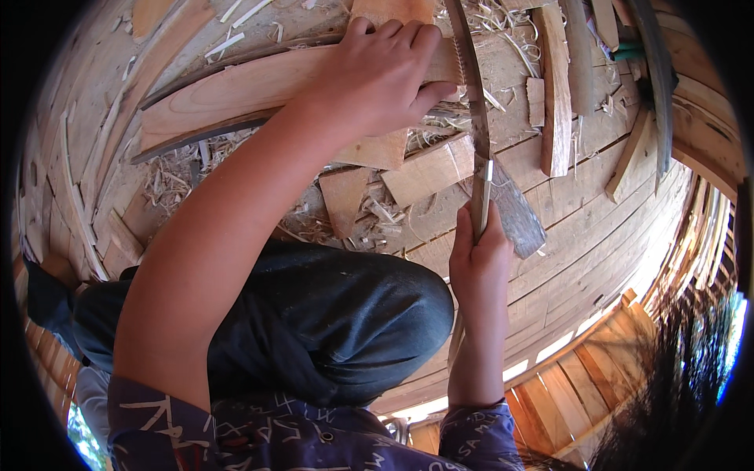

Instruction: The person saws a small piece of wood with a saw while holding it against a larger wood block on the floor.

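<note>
My right hand (pixel 481 247) is closed around the handle of a handsaw (pixel 477 118), whose long toothed blade points away from me. The blade stands by the right end of a pale wooden board (pixel 212 98) with dark edges. Across that board lies my left hand (pixel 389 74), fingers curled over its far edge and thumb stretched toward the blade. Whether the teeth have cut into the wood cannot be made out. Under and near the board are short wood offcuts (pixel 428 169). A grey, weathered wood piece (pixel 512 208) lies beside the saw handle.
Curly shavings (pixel 177 184) and thin strips litter the plank floor (pixel 581 212). Several wood lengths (pixel 554 94) lie at the far right, and long strips (pixel 118 141) on the left. My bent knee (pixel 353 314) is close below the board. Slatted wood (pixel 573 385) borders the lower right.
</note>
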The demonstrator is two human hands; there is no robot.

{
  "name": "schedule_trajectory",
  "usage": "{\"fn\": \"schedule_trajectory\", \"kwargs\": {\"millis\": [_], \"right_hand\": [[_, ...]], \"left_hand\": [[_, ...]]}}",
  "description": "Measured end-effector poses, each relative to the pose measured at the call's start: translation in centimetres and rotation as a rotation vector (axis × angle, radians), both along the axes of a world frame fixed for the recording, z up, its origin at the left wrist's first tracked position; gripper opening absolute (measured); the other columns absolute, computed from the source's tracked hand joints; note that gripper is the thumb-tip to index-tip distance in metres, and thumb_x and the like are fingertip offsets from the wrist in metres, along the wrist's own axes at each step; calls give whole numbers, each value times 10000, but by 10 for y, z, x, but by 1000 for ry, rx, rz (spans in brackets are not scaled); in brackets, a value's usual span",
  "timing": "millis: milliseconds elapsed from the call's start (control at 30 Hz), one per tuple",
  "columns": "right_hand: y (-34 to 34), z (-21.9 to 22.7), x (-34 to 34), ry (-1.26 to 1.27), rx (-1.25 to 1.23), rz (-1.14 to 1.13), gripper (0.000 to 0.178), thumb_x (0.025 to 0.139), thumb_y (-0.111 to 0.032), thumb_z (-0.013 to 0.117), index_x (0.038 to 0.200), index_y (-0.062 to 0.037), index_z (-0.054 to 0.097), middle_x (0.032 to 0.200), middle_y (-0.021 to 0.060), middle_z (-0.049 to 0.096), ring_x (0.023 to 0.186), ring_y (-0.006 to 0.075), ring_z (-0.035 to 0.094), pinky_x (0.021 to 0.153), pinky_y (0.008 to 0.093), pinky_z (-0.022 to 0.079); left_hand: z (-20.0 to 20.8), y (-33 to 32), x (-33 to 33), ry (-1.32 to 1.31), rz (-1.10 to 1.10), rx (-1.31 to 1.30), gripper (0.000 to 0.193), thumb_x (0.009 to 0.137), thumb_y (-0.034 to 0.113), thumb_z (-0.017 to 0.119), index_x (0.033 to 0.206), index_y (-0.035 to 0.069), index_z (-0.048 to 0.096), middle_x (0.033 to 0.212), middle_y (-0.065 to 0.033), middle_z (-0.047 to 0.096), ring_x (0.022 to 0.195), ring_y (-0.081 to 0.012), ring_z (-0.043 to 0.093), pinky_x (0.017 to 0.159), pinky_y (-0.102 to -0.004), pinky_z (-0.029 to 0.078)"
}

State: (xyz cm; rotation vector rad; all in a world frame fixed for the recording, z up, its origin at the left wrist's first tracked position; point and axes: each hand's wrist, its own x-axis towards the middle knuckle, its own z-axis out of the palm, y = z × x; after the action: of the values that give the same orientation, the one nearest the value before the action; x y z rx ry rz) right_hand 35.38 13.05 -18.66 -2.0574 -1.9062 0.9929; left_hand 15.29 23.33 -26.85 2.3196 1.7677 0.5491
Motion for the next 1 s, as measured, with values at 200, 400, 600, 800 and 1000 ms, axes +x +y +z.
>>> {"fn": "schedule_trajectory", "kwargs": {"millis": [200,400,600,800,1000], "right_hand": [[39,-22,-16,-65,44,45,163,980,-140,551,1027,14,576,656,164,574,566,260,581,566,377,461],[7,-1,2,-33,-68,-30,162,978,-136,549,1031,13,586,668,159,587,574,240,585,563,361,455],[-30,21,17,-10,-24,-32,107,972,-119,556,931,-21,536,582,220,548,523,411,581,452,444,414],[22,-7,-7,-11,1,-2,194,984,-181,554,1011,9,588,667,149,569,565,213,542,569,354,453],[44,-11,-15,-8,8,36,162,983,-146,544,932,8,544,639,208,558,603,385,558,521,422,429]], "left_hand": [[2,1,1,-12,-19,6,548,943,492,543,1146,-13,481,1089,-230,637,1061,-361,606,959,-470,384],[4,3,1,14,42,-71,547,941,495,546,1161,-1,477,1103,-220,646,1066,-366,624,948,-500,400],[6,3,0,19,18,34,561,940,493,549,1190,-4,475,1124,-215,647,1108,-353,613,970,-519,393],[3,-1,-2,-1,-11,-21,562,932,480,565,1199,-8,486,1089,-215,651,1081,-349,607,967,-485,389],[2,1,3,-46,19,23,562,925,462,584,1211,-9,477,1077,-216,652,1061,-351,614,947,-483,403]]}}
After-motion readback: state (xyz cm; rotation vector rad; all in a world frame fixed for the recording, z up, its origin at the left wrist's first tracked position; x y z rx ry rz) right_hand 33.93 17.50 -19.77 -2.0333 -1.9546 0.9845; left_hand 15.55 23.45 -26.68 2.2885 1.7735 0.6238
